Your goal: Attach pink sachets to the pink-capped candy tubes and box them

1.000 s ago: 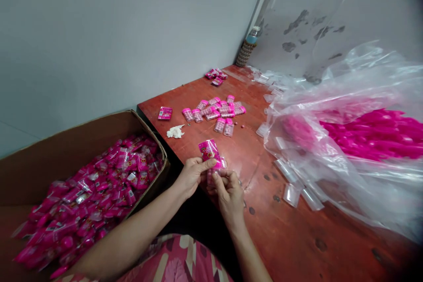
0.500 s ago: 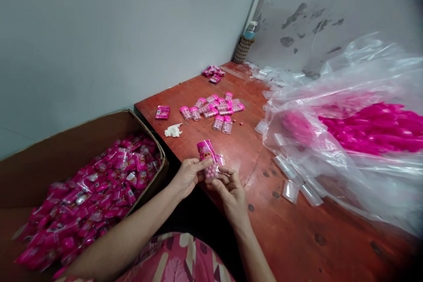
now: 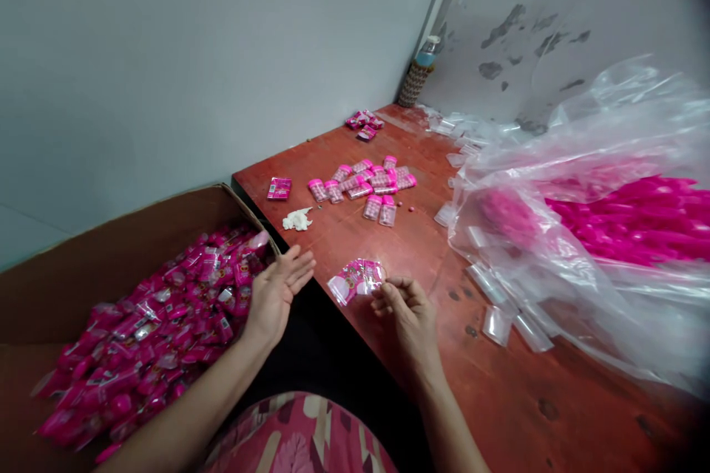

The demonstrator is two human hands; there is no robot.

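My left hand (image 3: pixel 277 288) is open, palm up and fingers stretched out, at the rim of a cardboard box (image 3: pixel 222 199). Just beyond its fingers a blurred pink pack (image 3: pixel 259 239) shows over the heap of pink wrapped packs (image 3: pixel 166 325) in the box. My right hand (image 3: pixel 404 310) is over the red table, its thumb and fingers pinched at the right edge of flat pink printed wrappers (image 3: pixel 355 281). Its fingertips are partly hidden. Farther back lie several clear jars with pink lids and pink balls (image 3: pixel 355 183).
A clear plastic bag of bright pink pieces (image 3: pixel 626 222) covers the table's right side, beside empty clear tubes (image 3: pixel 496 325). A white crumpled scrap (image 3: pixel 297 219) and a pink card (image 3: pixel 279 188) lie near the left edge. A bottle (image 3: pixel 420 70) stands in the back corner.
The pink-wrapped jar of balls has left both hands. My left hand moved left to the box and opened. My right hand shifted right, and the flat wrappers are now uncovered.
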